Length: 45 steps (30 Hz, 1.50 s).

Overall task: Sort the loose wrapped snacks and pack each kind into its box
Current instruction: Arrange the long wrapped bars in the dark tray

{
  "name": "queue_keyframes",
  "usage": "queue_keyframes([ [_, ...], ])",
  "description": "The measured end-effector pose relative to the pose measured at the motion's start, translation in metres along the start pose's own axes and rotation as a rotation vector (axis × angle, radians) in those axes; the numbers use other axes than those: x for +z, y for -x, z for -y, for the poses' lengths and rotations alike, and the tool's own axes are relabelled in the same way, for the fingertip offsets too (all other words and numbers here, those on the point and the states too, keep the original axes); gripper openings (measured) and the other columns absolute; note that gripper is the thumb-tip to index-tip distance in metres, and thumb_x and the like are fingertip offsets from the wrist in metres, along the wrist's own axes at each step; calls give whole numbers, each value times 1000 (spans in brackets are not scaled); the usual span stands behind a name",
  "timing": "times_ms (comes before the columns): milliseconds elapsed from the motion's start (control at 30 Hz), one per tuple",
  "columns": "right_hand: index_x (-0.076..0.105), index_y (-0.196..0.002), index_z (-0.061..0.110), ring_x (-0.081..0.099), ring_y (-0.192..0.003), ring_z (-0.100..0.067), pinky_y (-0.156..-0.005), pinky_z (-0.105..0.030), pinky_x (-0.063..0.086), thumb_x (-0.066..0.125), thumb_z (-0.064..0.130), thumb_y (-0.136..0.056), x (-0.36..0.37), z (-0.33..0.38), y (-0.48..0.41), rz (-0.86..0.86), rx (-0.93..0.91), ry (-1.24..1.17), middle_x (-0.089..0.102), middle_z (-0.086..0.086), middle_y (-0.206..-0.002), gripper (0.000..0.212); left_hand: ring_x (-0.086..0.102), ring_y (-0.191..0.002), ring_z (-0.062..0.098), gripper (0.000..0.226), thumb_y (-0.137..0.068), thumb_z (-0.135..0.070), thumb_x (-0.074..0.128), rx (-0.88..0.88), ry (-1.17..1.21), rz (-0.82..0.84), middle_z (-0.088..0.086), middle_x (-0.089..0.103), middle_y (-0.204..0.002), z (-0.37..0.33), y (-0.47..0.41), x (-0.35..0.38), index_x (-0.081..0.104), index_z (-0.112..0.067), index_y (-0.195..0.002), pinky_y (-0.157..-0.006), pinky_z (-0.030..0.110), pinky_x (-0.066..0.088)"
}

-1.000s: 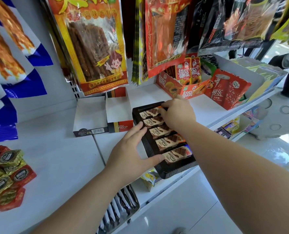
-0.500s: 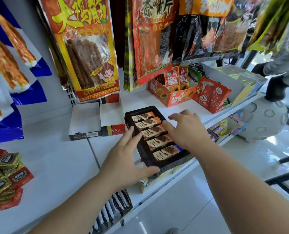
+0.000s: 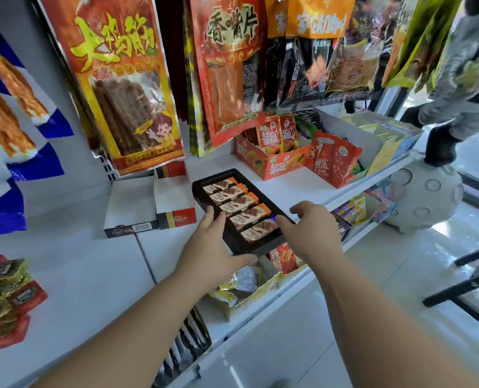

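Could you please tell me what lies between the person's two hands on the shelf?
The black tray, holding five wrapped chocolate bars in a row, lies between the left hand and the right hand, as the head view shows.

The near left corner of the black tray (image 3: pixel 197 190) lay hidden under the left hand (image 3: pixel 213 247), part of its right rim behind the right hand (image 3: pixel 314 233). The foil-wrapped snacks (image 3: pixel 5 298) ran off the left edge; the hanging bags (image 3: pixel 126 79) off the top.

Right hand (image 3: pixel 314 233) now at near tray (image 3: pixel 216 175) corner
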State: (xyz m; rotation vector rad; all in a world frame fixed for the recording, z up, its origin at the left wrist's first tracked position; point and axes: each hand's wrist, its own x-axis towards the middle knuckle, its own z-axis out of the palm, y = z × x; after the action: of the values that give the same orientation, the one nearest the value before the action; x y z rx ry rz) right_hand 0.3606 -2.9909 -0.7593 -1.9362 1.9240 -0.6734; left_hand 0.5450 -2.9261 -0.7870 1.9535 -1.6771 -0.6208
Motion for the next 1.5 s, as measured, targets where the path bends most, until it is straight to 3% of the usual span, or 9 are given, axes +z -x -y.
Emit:
queue_keyframes([
  [167, 67, -111, 16, 61, -84, -22, -71, -33, 49, 64, 52, -86, 14, -5, -17, 11, 15, -93, 63, -8, -109, 43, 10, -150, 15, 121, -64, -66, 79, -33, 16, -34, -5, -2, -165, -7, -29, 2, 16, -19, -156, -117, 32, 20],
  [400, 53, -139, 18, 56, -120, -25, -99, -43, 48, 60, 40, -92, 28, -4, -30, 78, -13, -186, 60, -4, -134, 53, 18, -149, 20, 102, -77, -52, 76, -59, 17, -104, 5, 13, -164, -6, -66, 9, 22, -14, -155, -117, 34, 22],
  [600, 43, -145, 27, 32, -132, -28, -100, -48, 43, 50, 43, -94, 38, -4, -34, 149, -17, -38, 62, -2, -129, 54, 17, -149, 23, 99, -82, -51, 72, -49, -41, -84, 7, 9, -164, -10, -88, 8, 18, -12, -156, -117, 32, 22],
  [867, 33, -150, 35, 24, -140, -26, -106, -50, 34, 47, 49, -94, 38, 3, -36, 193, 8, -16, 58, -3, -134, 59, 13, -150, 21, 103, -84, -55, 68, -34, -43, -43, 7, 5, -165, -16, -92, 2, 10, -10, -156, -117, 30, 20],
  [1000, 45, -142, 33, 35, -132, -30, -103, -50, 39, 49, 51, -92, 36, 12, -30, 134, 20, -68, 61, -1, -131, 53, 12, -150, 17, 96, -87, -53, 65, 27, -48, -34, 1, 6, -165, -13, -65, -15, 11, -15, -157, -117, 31, 19],
  [1100, 57, -129, 33, 47, -120, -33, -95, -47, 46, 52, 50, -89, 38, 30, -16, 121, -26, -123, 66, -5, -116, 44, 27, -145, 18, 82, -89, -46, 65, 61, -69, -83, -1, 21, -161, 2, -32, -36, 24, -17, -154, -117, 32, 26],
  [1200, 56, -131, 33, 48, -120, -32, -98, -46, 44, 53, 49, -90, 43, 57, 7, 154, -113, -131, 62, -2, -127, 45, 53, -117, 17, 58, -88, -38, 68, 87, -53, -188, 0, 51, -133, 21, 6, -62, 49, -20, -140, -103, 35, 44],
  [1267, 56, -132, 33, 45, -123, -30, -100, -43, 41, 53, 49, -92, 47, 77, 24, 192, -176, -113, 57, 2, -134, 43, 56, -101, 13, 44, -88, -34, 68, 81, -56, -214, -8, 53, -114, 35, 36, -80, 57, -23, -130, -92, 29, 46],
  [1500, 65, -120, 29, 55, -113, -30, -96, -45, 48, 57, 51, -86, 67, 148, 89, 335, -377, -197, 64, 1, -123, 41, 58, -98, 13, 36, -88, -27, 69, -101, -146, -309, -5, 56, -119, 103, 143, -145, 63, -24, -123, -94, 32, 48],
])
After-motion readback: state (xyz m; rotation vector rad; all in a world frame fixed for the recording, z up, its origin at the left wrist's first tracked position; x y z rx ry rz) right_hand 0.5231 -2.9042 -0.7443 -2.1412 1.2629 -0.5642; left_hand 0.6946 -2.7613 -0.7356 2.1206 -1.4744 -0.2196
